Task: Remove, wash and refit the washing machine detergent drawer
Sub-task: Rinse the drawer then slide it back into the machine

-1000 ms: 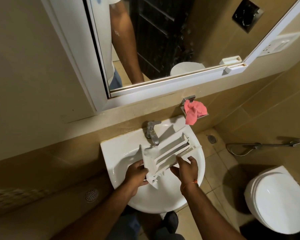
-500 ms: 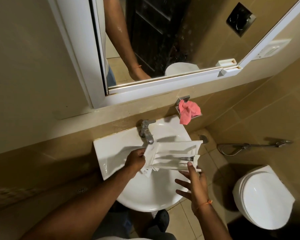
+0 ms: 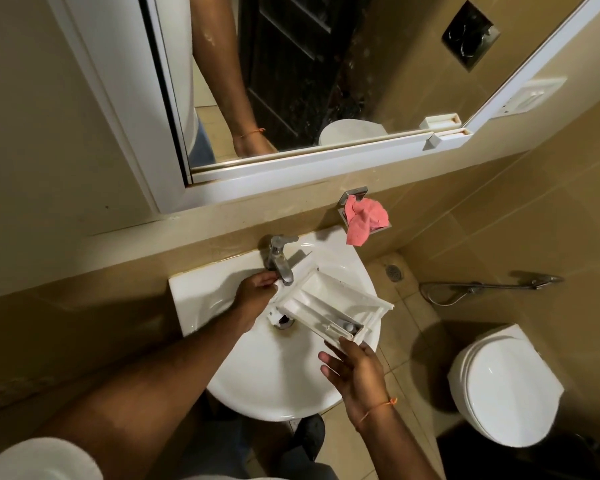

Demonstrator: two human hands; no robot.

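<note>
No readable text

No letters, numbers, brand marks or signs can be made out on the detergent drawer [image 3: 329, 306], the tap [image 3: 279, 259], the washbasin [image 3: 222, 299], the toilet [image 3: 506, 386] or the wall plates; every surface looks plain at this sharpness.
</note>
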